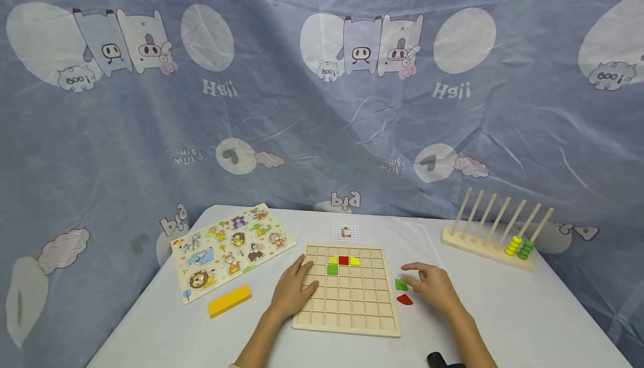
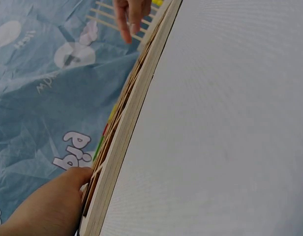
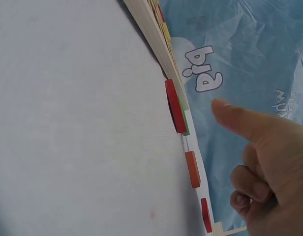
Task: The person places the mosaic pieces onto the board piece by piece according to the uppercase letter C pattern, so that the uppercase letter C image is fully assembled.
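My left hand (image 1: 292, 289) rests on the left edge of a wooden grid board (image 1: 352, 306), fingers spread over its outer cells. Near the top of the grid, a red square (image 1: 344, 260) sits between two yellow rounded pieces, with a green square (image 1: 332, 269) below the left one. To the right of the board, my right hand (image 1: 435, 287) hovers beside a loose green square (image 1: 401, 284), holding nothing. A red quarter-round piece (image 1: 405, 300) lies just nearer. In the right wrist view, an orange-red piece (image 3: 193, 169) and another red piece (image 3: 206, 215) lie below my extended thumb.
A small pattern card (image 1: 346, 234) lies behind the board. An animal puzzle (image 1: 236, 245) and an orange-yellow bar (image 1: 229, 301) are at left. At right stands a peg rack (image 1: 485, 249) with yellow and green beads. A black object (image 1: 437, 360) shows at the front edge.
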The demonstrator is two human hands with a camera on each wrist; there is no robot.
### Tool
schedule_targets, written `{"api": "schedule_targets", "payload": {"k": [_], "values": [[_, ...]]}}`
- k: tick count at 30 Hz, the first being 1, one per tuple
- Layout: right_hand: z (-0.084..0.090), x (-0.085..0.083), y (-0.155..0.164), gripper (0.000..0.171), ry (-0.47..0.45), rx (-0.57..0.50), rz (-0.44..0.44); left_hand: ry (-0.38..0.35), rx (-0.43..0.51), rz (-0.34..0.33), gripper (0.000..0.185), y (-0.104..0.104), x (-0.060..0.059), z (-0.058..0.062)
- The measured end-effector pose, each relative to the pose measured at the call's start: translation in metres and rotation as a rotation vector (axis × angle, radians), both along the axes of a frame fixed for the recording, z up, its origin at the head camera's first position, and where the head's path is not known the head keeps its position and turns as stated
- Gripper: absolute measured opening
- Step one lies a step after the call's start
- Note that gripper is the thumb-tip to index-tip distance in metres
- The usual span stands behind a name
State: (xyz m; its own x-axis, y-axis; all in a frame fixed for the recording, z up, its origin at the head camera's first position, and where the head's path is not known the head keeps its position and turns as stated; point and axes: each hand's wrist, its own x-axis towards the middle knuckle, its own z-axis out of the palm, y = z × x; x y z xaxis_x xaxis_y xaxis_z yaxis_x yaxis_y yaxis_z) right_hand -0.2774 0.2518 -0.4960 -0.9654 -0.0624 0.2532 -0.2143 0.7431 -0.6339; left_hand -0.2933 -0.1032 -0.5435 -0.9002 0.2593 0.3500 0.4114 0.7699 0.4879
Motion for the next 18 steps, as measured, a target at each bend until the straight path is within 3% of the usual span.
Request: {"api": "schedule_targets", "payload": {"k": [8,18], "values": [[-0.010,0.000,0.009,0.029,-0.070,0.077,0.000,-0.003,0.000,-0.008,0.054,0.001,0.002,0.003],[-0.013,-0.002,0.011,0.028,-0.066,0.097,0.008,-0.003,0.006,-0.004,0.054,0.000,0.002,0.004]]}}
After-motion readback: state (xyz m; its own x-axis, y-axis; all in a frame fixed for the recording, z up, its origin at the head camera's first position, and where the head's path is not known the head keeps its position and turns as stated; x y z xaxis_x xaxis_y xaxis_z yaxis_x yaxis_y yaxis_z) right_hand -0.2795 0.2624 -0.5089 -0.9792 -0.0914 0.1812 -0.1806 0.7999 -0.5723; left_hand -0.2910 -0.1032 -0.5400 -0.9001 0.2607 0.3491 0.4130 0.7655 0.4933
